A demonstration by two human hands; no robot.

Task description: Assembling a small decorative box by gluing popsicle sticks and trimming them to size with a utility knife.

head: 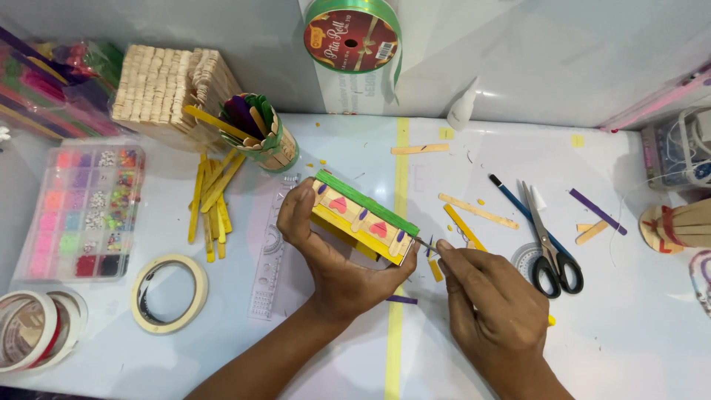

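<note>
While the left hand (337,259) grips the yellow craft-stick box with green rim and pink hearts (363,217) at table centre, the right hand (489,300), at four o'clock, pinches a thin metal tool (425,244) against its corner: apparently detailing, calling for a steady touch.

I'm seeing a round label (350,41) on the green ribbon spool (354,35) at the top centre: dark red with gold edging and a small white barcode patch. Far left on the counter (637,326), a clear plastic compartment box (85,212) lies flat, full of beads. At the top left corner, clear packets (44,85) of coloured sticks lean together.
</note>
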